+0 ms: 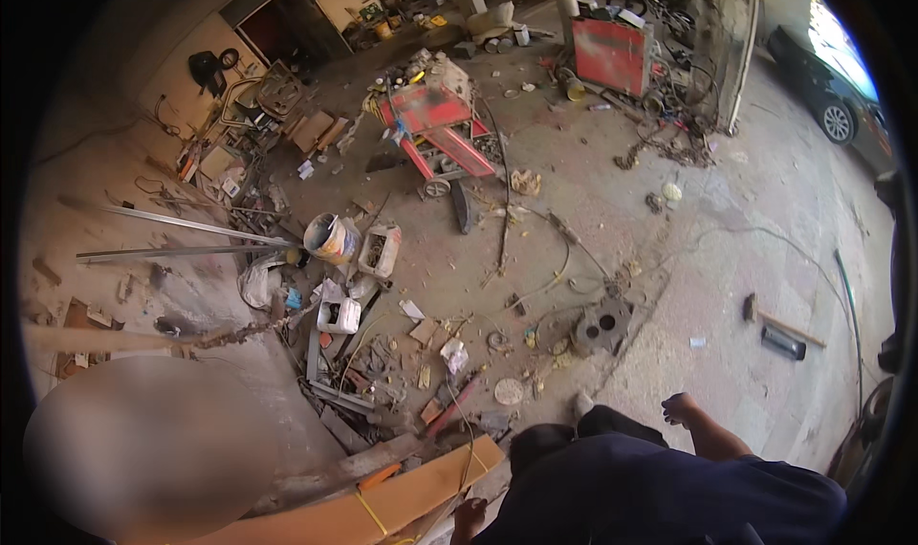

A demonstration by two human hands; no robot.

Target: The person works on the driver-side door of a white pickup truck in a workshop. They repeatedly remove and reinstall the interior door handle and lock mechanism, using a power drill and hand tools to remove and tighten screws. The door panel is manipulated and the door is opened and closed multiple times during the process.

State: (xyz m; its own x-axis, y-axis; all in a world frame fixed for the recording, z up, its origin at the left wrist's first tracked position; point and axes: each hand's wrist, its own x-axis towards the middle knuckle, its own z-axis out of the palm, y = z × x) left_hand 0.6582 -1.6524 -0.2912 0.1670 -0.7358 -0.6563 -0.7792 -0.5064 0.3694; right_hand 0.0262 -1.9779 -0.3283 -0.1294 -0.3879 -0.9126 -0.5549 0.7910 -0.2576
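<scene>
My right hand (682, 409) hangs over the concrete floor (660, 373), fingers loosely curled, with nothing visible in it. Beyond it on the right lies a sledgehammer (784, 320) with a wooden handle, beside a dark oblong object (784, 343). My left hand (469, 517) is low beside my body; its fingers are partly hidden. Nearest that hand is a long brown cardboard box (382, 502) with yellow straps. A dark metal block (603, 324) with two round holes stands on the floor ahead of me.
Scrap, cables and an open bucket (331, 238) with a white container (380, 250) clutter the left. A red tool cart (430, 110) and a red cabinet (612, 55) stand farther off. A dark car (837, 96) is at far right. A blurred patch covers the lower left.
</scene>
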